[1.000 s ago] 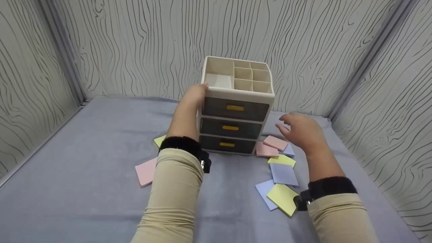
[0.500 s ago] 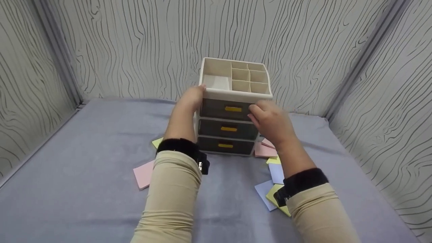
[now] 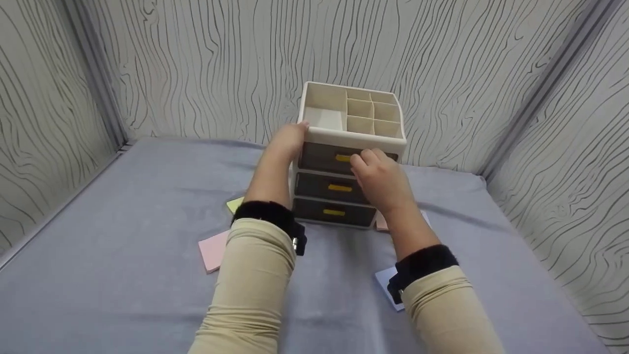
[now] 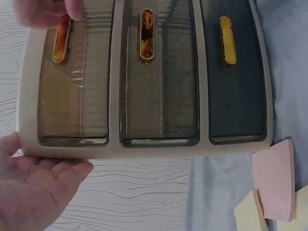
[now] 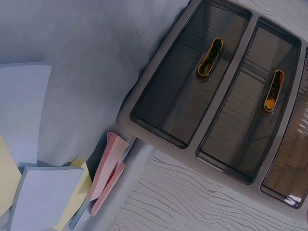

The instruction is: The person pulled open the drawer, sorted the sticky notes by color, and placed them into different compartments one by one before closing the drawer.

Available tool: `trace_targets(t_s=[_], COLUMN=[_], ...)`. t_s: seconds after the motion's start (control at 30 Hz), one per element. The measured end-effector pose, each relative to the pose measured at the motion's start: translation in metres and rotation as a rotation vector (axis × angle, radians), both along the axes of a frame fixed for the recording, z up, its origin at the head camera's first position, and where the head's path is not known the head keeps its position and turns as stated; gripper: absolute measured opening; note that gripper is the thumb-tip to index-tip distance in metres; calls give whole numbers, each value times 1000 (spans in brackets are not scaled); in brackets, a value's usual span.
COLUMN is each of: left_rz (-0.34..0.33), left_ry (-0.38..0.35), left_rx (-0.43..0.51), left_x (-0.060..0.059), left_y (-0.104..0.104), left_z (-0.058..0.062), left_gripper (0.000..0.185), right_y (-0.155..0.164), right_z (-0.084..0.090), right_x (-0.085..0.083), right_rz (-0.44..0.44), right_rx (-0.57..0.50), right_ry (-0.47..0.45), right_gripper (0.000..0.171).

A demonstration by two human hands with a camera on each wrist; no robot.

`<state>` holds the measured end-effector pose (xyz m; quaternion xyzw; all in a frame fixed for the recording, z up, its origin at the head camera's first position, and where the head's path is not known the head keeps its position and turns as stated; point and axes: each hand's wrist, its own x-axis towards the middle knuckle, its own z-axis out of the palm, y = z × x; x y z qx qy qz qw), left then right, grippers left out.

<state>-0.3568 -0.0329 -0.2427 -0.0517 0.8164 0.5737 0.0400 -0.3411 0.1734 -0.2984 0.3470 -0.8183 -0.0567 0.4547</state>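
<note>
A white drawer organizer (image 3: 339, 133) stands upright, with an open divided tray on top and three dark see-through drawers below. All three drawers sit closed in its front. My left hand (image 3: 286, 142) holds its left side near the top, thumb at the tray's rim and fingers along the side wall. With bent fingers, my right hand (image 3: 383, 179) grips the yellow handle (image 4: 60, 45) of the top drawer. In the right wrist view the lower two drawers show their handles (image 5: 211, 57), while the right hand is out of sight.
Left of the organizer lie a pink note pad (image 3: 213, 251) and a yellow pad (image 3: 235, 204), partly behind the left arm. Right of it are several pads, among them a blue one (image 3: 387, 284), mostly covered by the right arm. A patterned wall (image 3: 236, 64) stands behind.
My right hand has moved left from beside the organizer, across the top drawer's front, to its handle. The left hand has stayed at the organizer's left side.
</note>
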Motion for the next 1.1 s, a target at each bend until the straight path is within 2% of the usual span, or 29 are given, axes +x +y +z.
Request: trace_targets(t_s=[0.43,0.63,0.9,1.1], left_rz=[-26,-28,-16,-32], left_ry=[14,-2,-11,2], left_rx=[-46,-27,-26,-21], left_x=[0,0,0,0], left_y=[5,6,4,-1], left_z=[1,2,0,-2], left_gripper=[55,55,57,54], right_y=[2,3,6,5], right_z=[5,4,2,0], right_x=[-5,-4,2,9], right_rz=[-55,-29,12,73], right_rx=[12,33,59,71], right_ry=[64,131,150,154], right_gripper=[10,13,9,9])
